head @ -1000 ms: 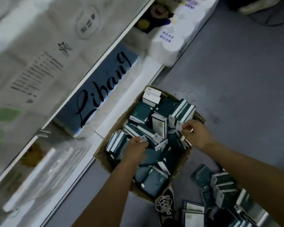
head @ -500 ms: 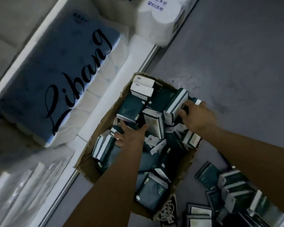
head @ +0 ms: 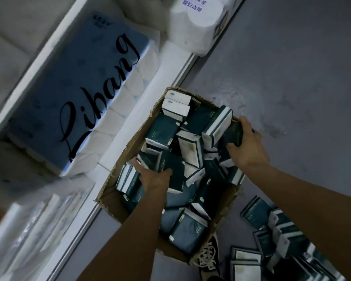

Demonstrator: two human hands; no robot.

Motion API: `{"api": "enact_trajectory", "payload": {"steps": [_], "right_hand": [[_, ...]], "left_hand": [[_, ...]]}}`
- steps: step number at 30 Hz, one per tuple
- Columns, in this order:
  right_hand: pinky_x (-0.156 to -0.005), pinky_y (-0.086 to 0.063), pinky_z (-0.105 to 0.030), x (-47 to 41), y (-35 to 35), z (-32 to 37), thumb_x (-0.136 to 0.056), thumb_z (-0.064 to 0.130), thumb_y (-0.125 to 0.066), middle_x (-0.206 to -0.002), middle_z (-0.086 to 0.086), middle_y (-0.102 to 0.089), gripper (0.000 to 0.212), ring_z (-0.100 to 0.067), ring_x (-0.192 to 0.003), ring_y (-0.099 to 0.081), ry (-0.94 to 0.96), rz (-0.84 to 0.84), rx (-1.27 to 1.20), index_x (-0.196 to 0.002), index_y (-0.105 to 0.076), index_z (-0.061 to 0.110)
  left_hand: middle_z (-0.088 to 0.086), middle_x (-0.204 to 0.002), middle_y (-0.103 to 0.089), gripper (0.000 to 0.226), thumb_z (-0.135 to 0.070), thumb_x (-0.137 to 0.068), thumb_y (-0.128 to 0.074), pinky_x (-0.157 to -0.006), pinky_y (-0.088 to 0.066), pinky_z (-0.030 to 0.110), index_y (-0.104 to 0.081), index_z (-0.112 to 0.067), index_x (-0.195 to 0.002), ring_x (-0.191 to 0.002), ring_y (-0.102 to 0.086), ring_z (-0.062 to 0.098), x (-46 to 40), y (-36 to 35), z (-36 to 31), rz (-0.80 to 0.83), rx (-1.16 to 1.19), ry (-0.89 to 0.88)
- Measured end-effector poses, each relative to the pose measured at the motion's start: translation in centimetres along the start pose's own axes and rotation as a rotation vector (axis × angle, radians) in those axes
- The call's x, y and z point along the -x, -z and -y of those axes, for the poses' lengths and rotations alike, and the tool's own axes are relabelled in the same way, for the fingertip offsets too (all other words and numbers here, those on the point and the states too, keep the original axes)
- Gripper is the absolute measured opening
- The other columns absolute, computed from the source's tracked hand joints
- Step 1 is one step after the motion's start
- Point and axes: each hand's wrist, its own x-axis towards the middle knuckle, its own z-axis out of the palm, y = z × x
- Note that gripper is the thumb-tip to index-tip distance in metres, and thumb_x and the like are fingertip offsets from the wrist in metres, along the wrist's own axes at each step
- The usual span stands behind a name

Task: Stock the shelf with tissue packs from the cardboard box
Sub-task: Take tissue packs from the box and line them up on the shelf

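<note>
Looking down from the head camera, the cardboard box [head: 118,207] stands on the grey floor [head: 292,78] against the white shelf [head: 170,63], full of dark green tissue packs [head: 190,230]. The left hand [head: 153,179] grasps one pack [head: 170,167] in the middle; the right hand [head: 247,147] grips another pack [head: 232,134] at the far right edge. More packs [head: 288,236] lie on the floor beside a shoe [head: 209,258].
</note>
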Motion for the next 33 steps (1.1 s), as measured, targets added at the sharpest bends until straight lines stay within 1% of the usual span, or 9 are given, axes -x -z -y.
{"api": "enact_trajectory", "payload": {"steps": [6,11,16,18,22,25,28,30,33], "right_hand": [[-0.091,-0.051,-0.048,4.0,-0.6,0.4,-0.089,0.029,-0.065,-0.14,-0.014,-0.046,0.088,-0.034,-0.113,-0.057,0.024,0.006,-0.105,-0.154,-0.006,0.034],[-0.095,-0.05,-0.045,7.2,-3.1,1.0,-0.088,0.028,-0.067,-0.127,-0.007,-0.056,0.083,-0.029,-0.109,-0.059,-0.018,0.143,-0.199,-0.152,-0.014,0.028],[-0.067,-0.047,-0.02,8.9,-5.2,1.1,-0.087,0.008,-0.066,-0.106,0.0,-0.059,0.047,-0.01,-0.084,-0.058,-0.128,0.217,-0.478,-0.129,-0.046,0.016],[-0.065,-0.047,-0.021,9.5,-5.3,1.2,-0.086,0.001,-0.063,-0.098,-0.001,-0.067,0.034,-0.011,-0.08,-0.062,-0.208,0.265,-0.634,-0.117,-0.06,0.012],[-0.079,-0.055,-0.033,10.4,-5.9,1.2,-0.085,0.005,-0.062,-0.097,-0.001,-0.073,0.029,-0.016,-0.088,-0.067,-0.243,0.485,-0.632,-0.103,-0.069,0.026],[-0.09,-0.053,-0.043,10.9,-6.4,2.1,-0.084,0.011,-0.064,-0.103,-0.002,-0.072,0.03,-0.021,-0.097,-0.066,-0.202,0.591,-0.517,-0.108,-0.068,0.03],[-0.065,-0.052,-0.018,11.1,-6.7,3.6,-0.091,0.01,-0.063,-0.099,-0.005,-0.068,0.021,-0.01,-0.08,-0.064,-0.106,0.646,-0.509,-0.109,-0.066,0.02],[-0.07,-0.049,-0.014,10.2,-7.0,4.4,-0.093,0.024,-0.064,-0.11,-0.008,-0.063,0.029,-0.01,-0.086,-0.063,0.025,0.556,-0.371,-0.12,-0.063,0.014],[-0.091,-0.048,-0.036,6.5,-7.4,5.4,-0.092,0.036,-0.062,-0.136,-0.013,-0.043,0.053,-0.028,-0.114,-0.054,0.291,0.25,0.122,-0.138,-0.046,0.014]], "left_hand": [[0.013,-0.134,-0.056,0.089,0.005,-0.079,-0.077,-0.084,-0.049,0.031,-0.031,-0.011,-0.153,-0.098,-0.056,0.024,1.7,2.4,0.4,0.101,0.049,0.047],[0.014,-0.125,-0.06,0.066,-0.001,-0.086,-0.073,-0.087,-0.051,0.033,-0.044,-0.002,-0.145,-0.102,-0.059,0.028,3.3,3.7,2.4,0.198,0.066,0.102],[0.013,-0.097,-0.07,0.021,-0.003,-0.088,-0.066,-0.081,-0.057,0.039,-0.07,-0.007,-0.109,-0.087,-0.066,0.029,3.9,5.2,4.6,0.242,0.26,0.218],[0.013,-0.092,-0.069,0.01,-0.003,-0.088,-0.064,-0.076,-0.055,0.036,-0.069,-0.011,-0.093,-0.081,-0.065,0.028,4.0,6.1,5.4,0.254,0.304,0.249],[0.017,-0.109,-0.07,0.013,-0.01,-0.091,-0.06,-0.085,-0.055,0.045,-0.065,-0.013,-0.102,-0.094,-0.066,0.029,4.4,7.1,6.4,0.375,0.449,0.316],[0.012,-0.123,-0.071,0.047,-0.039,-0.084,-0.074,-0.082,-0.059,0.045,-0.065,-0.017,-0.124,-0.11,-0.068,0.03,5.0,7.3,6.5,0.487,0.492,0.281],[0.01,-0.113,-0.075,0.066,-0.037,-0.069,-0.082,-0.075,-0.06,0.039,-0.061,-0.017,-0.128,-0.1,-0.073,0.028,5.2,7.2,6.1,0.486,0.434,0.199],[0.011,-0.109,-0.076,0.069,-0.031,-0.066,-0.085,-0.073,-0.061,0.038,-0.06,-0.015,-0.129,-0.094,-0.075,0.028,4.8,7.1,5.8,0.421,0.45,0.206],[0.012,-0.111,-0.074,0.064,-0.027,-0.073,-0.086,-0.079,-0.061,0.042,-0.059,-0.016,-0.129,-0.095,-0.073,0.029,3.4,7.0,5.3,0.332,0.473,0.214]]}}
